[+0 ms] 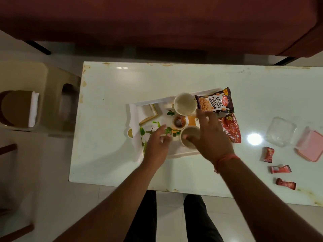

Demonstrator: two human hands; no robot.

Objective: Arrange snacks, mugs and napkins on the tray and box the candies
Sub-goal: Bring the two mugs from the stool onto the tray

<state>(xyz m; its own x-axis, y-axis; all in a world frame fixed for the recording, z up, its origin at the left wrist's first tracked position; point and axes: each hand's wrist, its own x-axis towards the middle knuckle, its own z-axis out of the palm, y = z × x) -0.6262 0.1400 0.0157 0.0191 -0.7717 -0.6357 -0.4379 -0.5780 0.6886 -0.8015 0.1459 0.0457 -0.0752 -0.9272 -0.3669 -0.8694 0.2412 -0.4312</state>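
Nearest the person, three red-wrapped candies [280, 169] are lying apart from one another on the white table [108, 105], well to the right of both hands. Just beyond them a clear box [280, 131] and its pink lid [309, 145] are sitting side by side, the lid to the right.

The left hand [157, 145] is reaching over the near left part of the printed tray [139, 112], fingers loosely extended and holding nothing. The right hand [211, 135] is hovering above the nearer mug [189, 137], covering part of its rim; its fingers are spread and relaxed, with a fingertip showing at the mug's left rim. Whether it is actually touching the mug cannot be told. A red thread is circling that wrist.

To the right of this hand, a red snack packet [230, 130] is lying on the tray's right edge, partly hidden by the knuckles. Farther on, a second mug [185, 103] is standing upright at the tray's far side, and a salted peanuts packet [215, 102] is lying just beside it, overhanging the far right corner.

Off the table to the left, a beige stool [52, 81] is standing on the floor with white napkins [34, 109] resting on it.
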